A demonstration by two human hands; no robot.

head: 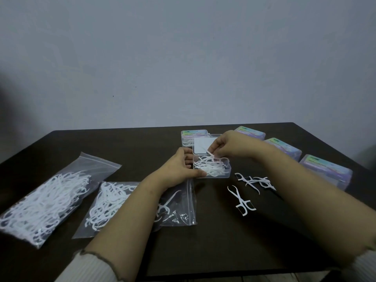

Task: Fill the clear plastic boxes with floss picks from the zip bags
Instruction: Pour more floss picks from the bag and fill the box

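- Your zip bags (140,202) lie nearest on the desk (142,143); long axes slant up-right
- Your left hand (183,167) steadies the open box (211,168); grip closed on its near-left corner
- Your right hand (227,146) pinches one floss pick (209,153) over it, tilted down-right

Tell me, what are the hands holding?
The right hand pinches a floss pick by its upper end over the open box. The left hand grips that box's left side.
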